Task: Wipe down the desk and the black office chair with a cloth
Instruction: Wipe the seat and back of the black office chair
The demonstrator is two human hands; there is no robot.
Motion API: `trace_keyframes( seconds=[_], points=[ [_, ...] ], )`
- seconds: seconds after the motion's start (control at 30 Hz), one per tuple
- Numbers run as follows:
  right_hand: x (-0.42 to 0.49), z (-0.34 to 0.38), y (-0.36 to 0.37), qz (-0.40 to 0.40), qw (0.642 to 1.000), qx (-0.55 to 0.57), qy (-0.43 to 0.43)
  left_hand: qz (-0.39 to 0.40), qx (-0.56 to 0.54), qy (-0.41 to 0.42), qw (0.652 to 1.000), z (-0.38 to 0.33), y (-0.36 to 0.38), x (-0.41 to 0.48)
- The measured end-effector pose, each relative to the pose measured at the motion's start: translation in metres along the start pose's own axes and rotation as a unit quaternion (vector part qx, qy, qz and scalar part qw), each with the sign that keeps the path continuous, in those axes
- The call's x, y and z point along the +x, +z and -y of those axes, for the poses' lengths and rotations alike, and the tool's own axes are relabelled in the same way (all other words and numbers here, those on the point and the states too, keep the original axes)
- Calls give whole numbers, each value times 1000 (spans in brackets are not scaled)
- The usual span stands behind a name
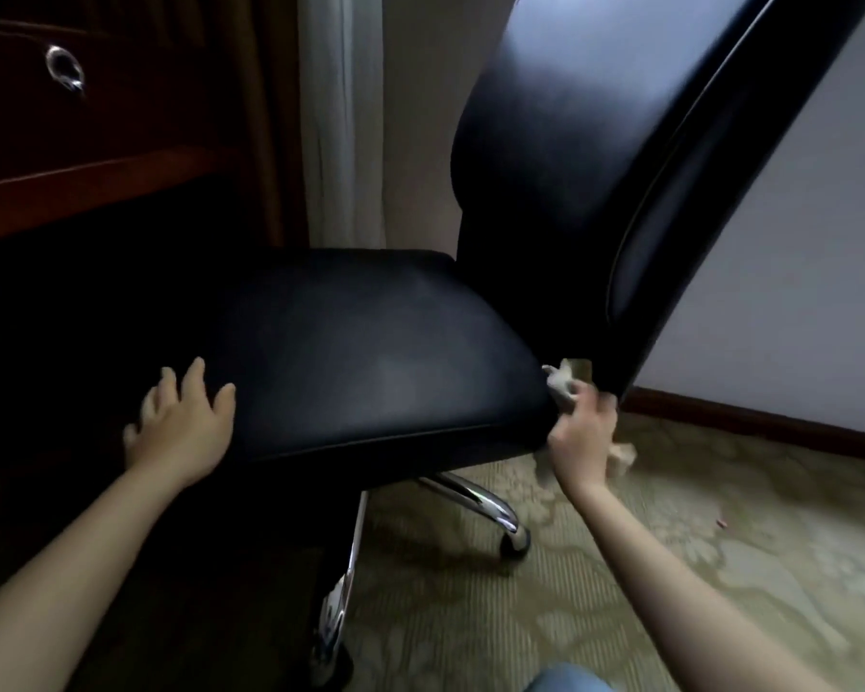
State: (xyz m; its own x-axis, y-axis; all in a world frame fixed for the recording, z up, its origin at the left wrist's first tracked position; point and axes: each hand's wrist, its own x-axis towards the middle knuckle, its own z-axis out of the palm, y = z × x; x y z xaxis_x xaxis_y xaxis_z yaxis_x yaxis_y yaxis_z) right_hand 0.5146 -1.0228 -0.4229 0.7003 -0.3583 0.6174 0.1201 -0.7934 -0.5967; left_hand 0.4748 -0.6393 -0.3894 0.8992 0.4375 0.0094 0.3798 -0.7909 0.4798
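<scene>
The black office chair [370, 352] stood mid-frame, its glossy padded seat level, its tall backrest [595, 167] rising toward the upper right, its chrome base [475, 501] below. The dark reddish wooden desk [86, 187] filled the upper left, just beside the seat. The pale cloth [573, 379], crumpled and blurred, was bunched in my right hand [583, 442] at the seat's rear corner, beneath the backrest's lower edge.
</scene>
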Motion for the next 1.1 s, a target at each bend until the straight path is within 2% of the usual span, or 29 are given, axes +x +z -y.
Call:
trace_keyframes(
  seconds=[0.07, 0.1, 0.2, 0.3, 0.37, 0.5, 0.57, 0.63, 0.73, 0.8, 1.0, 1.1],
  points=[
    [-22, 8, 16, -47, 982, 91, 157, -1, -34, -18, 999, -6, 5, -9],
    [-34, 18, 25, -68, 975, 113, 179, 6, -51, -34, 998, -8, 7, -11],
    [-82, 64, 58, -106, 976, 128, 140, 33, -91, -69, 993, -16, 11, -17],
    [-143, 113, 81, -93, 967, 190, 145, 52, -144, -85, 985, -21, 10, -25],
    [-173, 136, 81, -67, 975, 192, 89, 67, -163, -85, 981, -24, 9, -31],
    [-183, 128, 65, 16, 972, 232, -18, 81, -168, -78, 979, -29, 9, -41],
    [-168, 114, 57, 22, 972, 228, -59, 84, -159, -77, 981, -32, 10, -45],
    [-141, 93, 57, -7, 977, 212, -33, 87, -153, -74, 982, -34, 12, -49],
    [-93, 70, 56, -67, 967, 207, 130, 95, -181, -66, 977, -32, 11, -54],
    [-79, 66, 52, -70, 960, 204, 177, 103, -212, -63, 970, -32, 12, -59],
    [-145, 108, 50, -30, 964, 233, 128, 105, -212, -79, 968, -54, 22, -75],
    [-206, 131, 47, 21, 963, 263, 59, 118, -215, -79, 966, -63, 27, -81]
  ],
)
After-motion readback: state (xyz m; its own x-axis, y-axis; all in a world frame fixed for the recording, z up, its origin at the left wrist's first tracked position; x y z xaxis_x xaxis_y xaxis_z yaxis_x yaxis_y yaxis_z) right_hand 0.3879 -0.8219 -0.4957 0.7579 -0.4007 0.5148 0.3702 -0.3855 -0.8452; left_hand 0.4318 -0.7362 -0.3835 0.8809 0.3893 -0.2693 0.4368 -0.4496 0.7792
